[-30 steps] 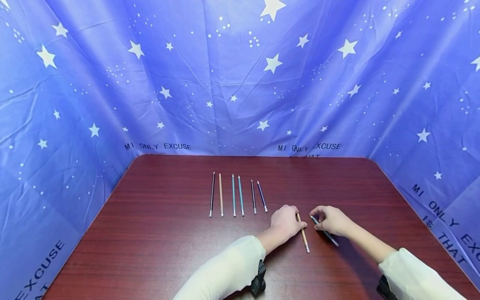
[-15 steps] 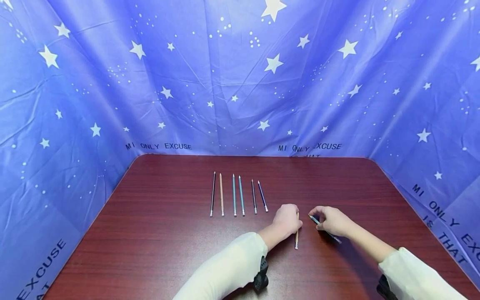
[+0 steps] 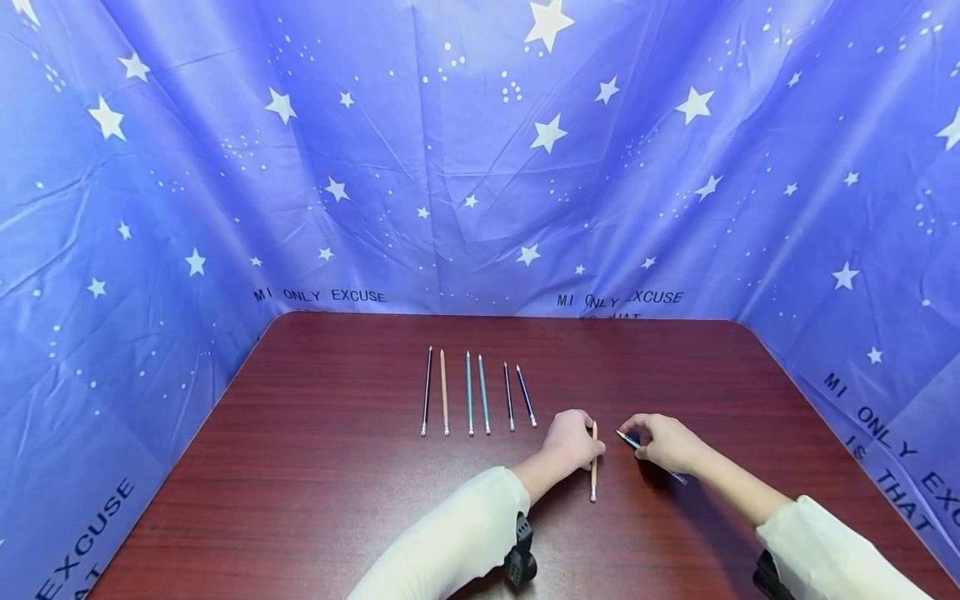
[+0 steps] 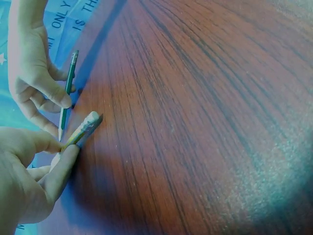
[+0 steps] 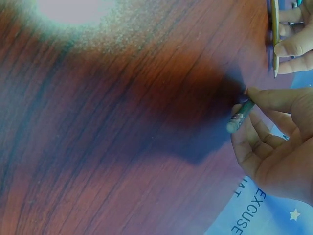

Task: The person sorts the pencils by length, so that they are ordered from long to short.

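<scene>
My left hand (image 3: 570, 439) pinches a yellow wood-toned pencil (image 3: 594, 482) between thumb and fingers. Its white eraser end points toward me in the head view, and the left wrist view shows that eraser (image 4: 92, 117) close up. Just to the right, my right hand (image 3: 666, 442) pinches a dark green pencil (image 3: 628, 439) by thumb and fingertips. This one slants, tip toward the left hand, its middle partly hidden behind the fingers. In the right wrist view the green pencil's eraser end (image 5: 234, 123) faces the camera. A small gap separates the hands.
Six-like rows aside, several pencils lie in pairs on the dark red wooden table (image 3: 337, 483): a black pencil (image 3: 427, 392) by a wood-toned pencil (image 3: 444, 392), two teal pencils (image 3: 469, 392), and a dark pencil (image 3: 509, 396) by a blue pencil (image 3: 527, 396). Starry blue curtains (image 3: 480, 167) surround the table.
The yellow pencil's eraser end has swung left, so it now lies nearly straight toward me. My left hand has shifted slightly left. The green pencil has tilted a little flatter; the right hand barely moved.
</scene>
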Tool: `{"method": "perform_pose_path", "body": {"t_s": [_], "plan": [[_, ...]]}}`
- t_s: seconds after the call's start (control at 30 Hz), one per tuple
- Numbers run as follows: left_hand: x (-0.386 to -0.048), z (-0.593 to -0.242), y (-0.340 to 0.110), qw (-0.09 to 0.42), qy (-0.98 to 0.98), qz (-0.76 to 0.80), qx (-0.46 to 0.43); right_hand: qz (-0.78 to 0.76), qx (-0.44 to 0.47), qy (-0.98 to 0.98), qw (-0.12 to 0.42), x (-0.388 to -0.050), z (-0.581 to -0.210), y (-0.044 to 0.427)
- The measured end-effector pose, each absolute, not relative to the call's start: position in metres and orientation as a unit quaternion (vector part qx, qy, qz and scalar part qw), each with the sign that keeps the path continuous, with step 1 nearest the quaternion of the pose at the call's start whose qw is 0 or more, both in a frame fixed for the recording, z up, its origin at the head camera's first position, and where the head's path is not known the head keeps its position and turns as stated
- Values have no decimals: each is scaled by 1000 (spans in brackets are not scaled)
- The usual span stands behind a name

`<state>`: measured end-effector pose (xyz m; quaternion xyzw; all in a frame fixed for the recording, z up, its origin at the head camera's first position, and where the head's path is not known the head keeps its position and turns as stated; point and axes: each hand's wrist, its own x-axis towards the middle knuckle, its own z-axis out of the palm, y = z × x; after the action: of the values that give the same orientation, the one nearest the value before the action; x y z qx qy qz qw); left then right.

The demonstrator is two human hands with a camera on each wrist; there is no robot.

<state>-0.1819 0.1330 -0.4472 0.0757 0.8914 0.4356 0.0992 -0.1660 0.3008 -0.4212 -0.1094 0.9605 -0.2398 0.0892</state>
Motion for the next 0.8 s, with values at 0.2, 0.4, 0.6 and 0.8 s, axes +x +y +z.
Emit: {"method": "perform_pose_path", "body": {"t_s": [0.2, 0.4, 0.6, 0.8], "plan": [[-183, -449, 131, 128, 824, 551, 39, -250, -101, 958, 94, -169, -417, 300], [-187, -448, 125, 154, 779, 607, 6, -280, -105, 950, 90, -170, -412, 301], [-191, -448, 119, 147, 764, 628, -2, -336, -96, 931, 108, -172, -410, 301], [-194, -449, 114, 133, 752, 646, -7, -394, -75, 906, 134, -174, -409, 297]]}}
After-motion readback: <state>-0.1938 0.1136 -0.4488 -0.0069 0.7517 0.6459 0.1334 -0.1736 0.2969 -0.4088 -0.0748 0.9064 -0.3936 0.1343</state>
